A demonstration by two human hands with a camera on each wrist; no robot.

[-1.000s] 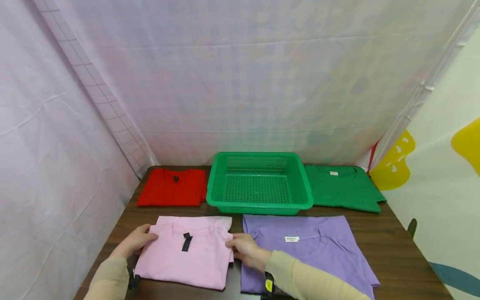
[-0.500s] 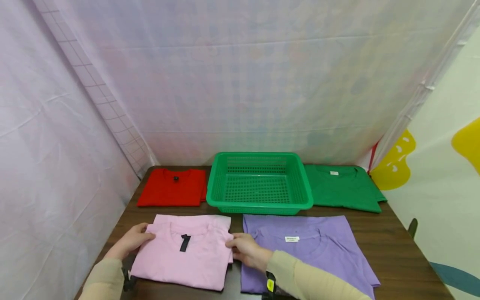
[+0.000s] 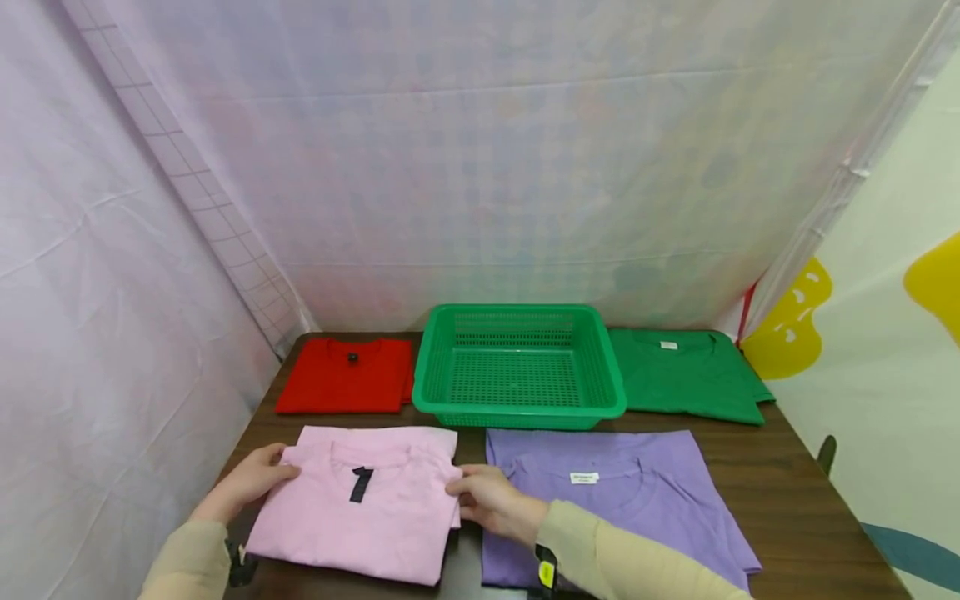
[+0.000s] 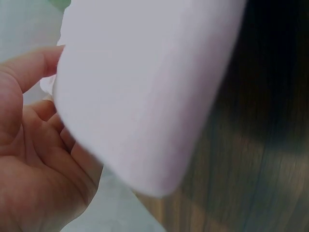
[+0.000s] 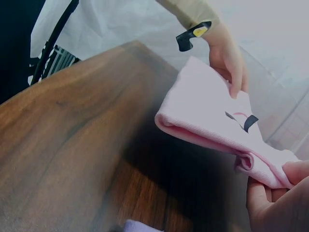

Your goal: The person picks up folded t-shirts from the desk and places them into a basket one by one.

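A folded pink T-shirt (image 3: 360, 542) with a black neck label (image 3: 361, 484) spans the space between my two hands at the front left. On its left edge my left hand (image 3: 251, 482) pinches the cloth near the shoulder, thumb on top. My right hand (image 3: 497, 500) grips the opposite edge the same way, overlapping the purple T-shirt (image 3: 622, 508) in the head view. From the right wrist camera, the pink T-shirt's folded lower edge (image 5: 203, 137) hangs over the table with a dark shadow beneath. Thumb and fingers of my left hand (image 4: 43, 145) close on the cloth in the left wrist view.
A green perforated basket (image 3: 517, 412) stands at the back middle of the wooden table (image 3: 795, 500). Left of it lies a folded red T-shirt (image 3: 345, 383), right of it a folded green T-shirt (image 3: 690, 383). Pale curtains (image 3: 487, 167) rise behind the table and on the left.
Both hands have shifted the pink T-shirt slightly left and a little toward the front edge, the left hand moving farther than the right. The other shirts and the basket stay put.
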